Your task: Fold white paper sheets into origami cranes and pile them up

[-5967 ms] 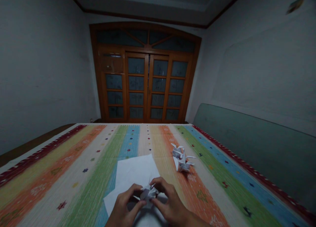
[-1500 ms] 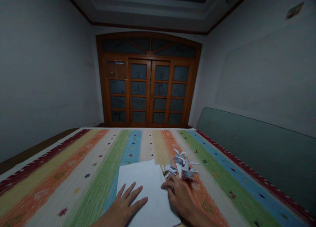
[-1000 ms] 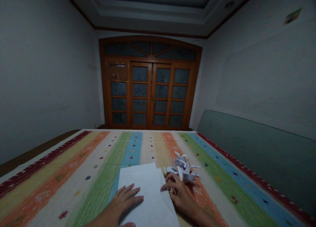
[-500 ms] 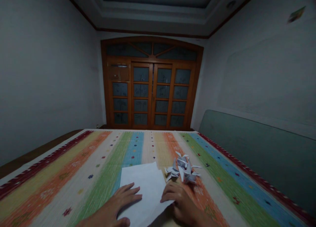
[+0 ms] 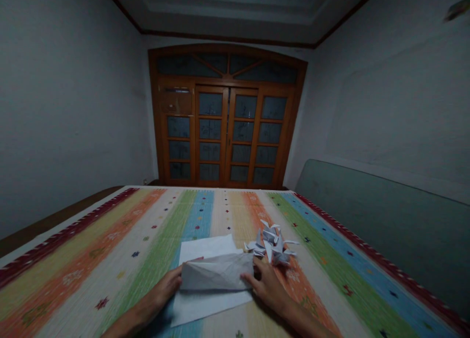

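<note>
A sheet of white paper (image 5: 218, 273) with crease lines is lifted and tilted, its lower edge toward me. My right hand (image 5: 265, 283) pinches its right end, with the thumb on the near face. At the left end my left hand (image 5: 172, 283) grips it, most of its fingers hidden behind the paper. Beneath lies more white paper (image 5: 211, 308), flat on the cloth; whether it is one sheet or a stack I cannot tell. Just beyond my right hand sits a small heap of folded paper cranes (image 5: 273, 245).
A striped, colourful tablecloth (image 5: 147, 240) covers the table. Along the right side stands a pale green panel or backrest (image 5: 367, 201). Wooden doors with glass panes (image 5: 227, 132) close off the far end, between white walls.
The left hand, spread flat on the paper before, now holds the left end of a sheet. Both hands have raised that sheet off the paper below. The view has tilted slightly down.
</note>
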`<state>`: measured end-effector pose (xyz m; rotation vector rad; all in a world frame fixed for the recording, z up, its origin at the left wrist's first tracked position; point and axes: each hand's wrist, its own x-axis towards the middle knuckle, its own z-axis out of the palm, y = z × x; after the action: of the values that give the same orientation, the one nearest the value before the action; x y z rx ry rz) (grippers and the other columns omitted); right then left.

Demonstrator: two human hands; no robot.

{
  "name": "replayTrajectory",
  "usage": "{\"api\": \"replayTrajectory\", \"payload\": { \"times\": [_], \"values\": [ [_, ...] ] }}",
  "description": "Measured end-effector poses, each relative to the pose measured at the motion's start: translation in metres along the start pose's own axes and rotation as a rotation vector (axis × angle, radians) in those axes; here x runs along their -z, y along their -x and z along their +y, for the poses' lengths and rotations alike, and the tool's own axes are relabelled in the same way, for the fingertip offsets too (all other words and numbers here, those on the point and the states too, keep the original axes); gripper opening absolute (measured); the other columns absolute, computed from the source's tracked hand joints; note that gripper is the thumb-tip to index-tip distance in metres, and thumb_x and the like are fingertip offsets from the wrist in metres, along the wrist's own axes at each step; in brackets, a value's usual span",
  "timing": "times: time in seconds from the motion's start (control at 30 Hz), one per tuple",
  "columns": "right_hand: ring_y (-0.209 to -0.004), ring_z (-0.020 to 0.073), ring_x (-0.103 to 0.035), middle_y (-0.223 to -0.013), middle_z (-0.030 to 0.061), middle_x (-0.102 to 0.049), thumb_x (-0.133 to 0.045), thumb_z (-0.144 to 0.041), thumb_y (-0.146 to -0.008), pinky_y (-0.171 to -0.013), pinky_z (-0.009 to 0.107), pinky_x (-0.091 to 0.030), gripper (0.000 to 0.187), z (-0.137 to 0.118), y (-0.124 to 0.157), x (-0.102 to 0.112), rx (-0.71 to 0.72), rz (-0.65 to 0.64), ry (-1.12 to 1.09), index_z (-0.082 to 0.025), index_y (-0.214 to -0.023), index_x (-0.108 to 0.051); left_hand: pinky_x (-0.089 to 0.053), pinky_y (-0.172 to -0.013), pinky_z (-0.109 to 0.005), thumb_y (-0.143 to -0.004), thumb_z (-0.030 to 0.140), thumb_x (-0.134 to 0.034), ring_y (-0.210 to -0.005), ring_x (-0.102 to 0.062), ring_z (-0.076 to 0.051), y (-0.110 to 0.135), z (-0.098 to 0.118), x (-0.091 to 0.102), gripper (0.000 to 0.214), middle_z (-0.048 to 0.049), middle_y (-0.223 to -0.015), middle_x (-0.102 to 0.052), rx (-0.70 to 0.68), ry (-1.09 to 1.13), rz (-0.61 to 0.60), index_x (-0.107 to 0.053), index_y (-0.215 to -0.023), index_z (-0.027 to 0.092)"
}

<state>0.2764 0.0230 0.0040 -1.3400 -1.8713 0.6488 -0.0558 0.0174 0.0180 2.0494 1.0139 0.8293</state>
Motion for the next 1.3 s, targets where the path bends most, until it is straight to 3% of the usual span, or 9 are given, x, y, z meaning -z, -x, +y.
{"api": "replayTrajectory", "payload": {
  "times": [0.17, 0.4, 0.53, 0.63, 0.7, 0.8, 0.9, 1.1, 1.3],
  "values": [
    [-0.072, 0.0219, -0.064, -0.074, 0.0001, -0.069, -0.069, -0.025, -0.085, -0.073, 0.029, -0.05, 0.052, 0.003, -0.003, -0.008, -0.111, 0.056, -0.027, -0.013, -0.136, -0.062, -0.052, -0.106, -0.051, -0.083, 0.076, -0.065, -0.114, -0.071, -0.038, -0.011, 0.001, -0.013, 0.091, -0.015, -0.129, -0.074, 0.128, 0.203, 0.068, -0.051, -0.152, 0.019],
    [-0.095, 0.0241, -0.07, -0.105, 0.0063, -0.075, -0.063, -0.022, -0.083, -0.089, 0.035, -0.053, 0.083, -0.01, 0.003, -0.006, 0.028, 0.011, -0.318, -0.019, -0.159, -0.032, -0.056, -0.099, -0.044, -0.091, 0.046, -0.06, -0.096, -0.076, -0.028, -0.006, 0.011, -0.017, 0.093, -0.0086, -0.112, -0.079, 0.132, 0.144, 0.178, -0.011, -0.165, 0.02],
    [-0.078, 0.0219, -0.067, -0.089, 0.0027, -0.074, -0.059, -0.014, -0.081, -0.078, 0.032, -0.054, 0.078, -0.007, 0.001, -0.008, 0.006, 0.058, -0.175, -0.018, -0.156, -0.039, -0.056, -0.095, -0.044, -0.091, 0.038, -0.057, -0.093, -0.075, -0.028, -0.003, 0.002, -0.021, 0.092, -0.0078, -0.1, -0.078, 0.15, -0.038, 0.257, -0.009, -0.165, 0.014],
    [-0.08, 0.0235, -0.067, -0.089, 0.0045, -0.074, -0.061, -0.012, -0.08, -0.077, 0.033, -0.054, 0.058, -0.002, -0.001, -0.007, -0.011, 0.082, -0.025, -0.019, -0.138, -0.062, -0.056, -0.096, -0.048, -0.087, 0.032, -0.059, -0.1, -0.072, -0.031, -0.001, -0.009, -0.022, 0.09, -0.0126, -0.115, -0.075, 0.14, -0.219, 0.318, -0.018, -0.165, 0.015],
    [-0.092, 0.0268, -0.069, -0.099, 0.0085, -0.076, -0.062, -0.011, -0.081, -0.087, 0.037, -0.054, 0.038, -0.001, -0.001, -0.007, 0.03, 0.079, 0.049, -0.019, -0.117, -0.073, -0.054, -0.098, -0.05, -0.085, 0.028, -0.06, -0.107, -0.069, -0.033, -0.001, -0.012, -0.021, 0.077, -0.0133, -0.122, -0.073, 0.106, -0.323, 0.315, -0.039, -0.159, 0.019],
    [-0.097, 0.0281, -0.069, -0.1, 0.0112, -0.075, -0.057, -0.008, -0.086, -0.09, 0.039, -0.054, 0.025, -0.003, 0.002, -0.006, 0.127, 0.026, 0.158, -0.018, -0.096, -0.077, -0.054, -0.097, -0.051, -0.088, 0.027, -0.06, -0.103, -0.067, -0.033, -0.002, -0.008, -0.019, 0.037, -0.0081, -0.106, -0.076, 0.032, -0.454, 0.234, -0.076, -0.121, 0.028],
    [-0.093, 0.0268, -0.068, -0.099, 0.0125, -0.071, -0.052, -0.005, -0.091, -0.084, 0.037, -0.055, 0.028, -0.008, 0.006, -0.008, 0.196, 0.002, 0.299, -0.017, -0.093, -0.077, -0.057, -0.084, -0.048, -0.093, 0.029, -0.061, -0.091, -0.065, -0.032, -0.002, 0.001, -0.019, 0.023, -0.008, -0.089, -0.07, -0.02, -0.606, 0.219, -0.084, -0.097, 0.03],
    [-0.121, 0.0352, -0.061, -0.129, 0.0197, -0.066, -0.054, -0.006, -0.092, -0.103, 0.051, -0.052, 0.032, -0.017, 0.013, -0.011, 0.272, 0.023, 0.457, -0.018, -0.111, -0.076, -0.052, -0.103, -0.058, -0.1, 0.02, -0.053, -0.126, -0.057, -0.039, 0.002, 0.001, -0.029, 0.027, -0.0155, -0.132, -0.065, -0.223, -0.757, 0.224, -0.077, -0.112, 0.025],
    [-0.156, 0.0335, -0.03, -0.166, 0.0116, -0.039, -0.063, -0.032, -0.099, -0.127, 0.053, -0.027, 0.065, -0.03, 0.017, 0.001, 0.411, -0.358, 0.288, -0.024, -0.159, -0.042, -0.033, -0.123, -0.062, -0.106, 0.034, -0.057, -0.156, -0.027, -0.038, -0.005, 0.004, -0.028, 0.064, -0.0044, -0.172, -0.029, -0.285, -0.7, -0.184, -0.029, -0.164, 0.036]
  ]
}}
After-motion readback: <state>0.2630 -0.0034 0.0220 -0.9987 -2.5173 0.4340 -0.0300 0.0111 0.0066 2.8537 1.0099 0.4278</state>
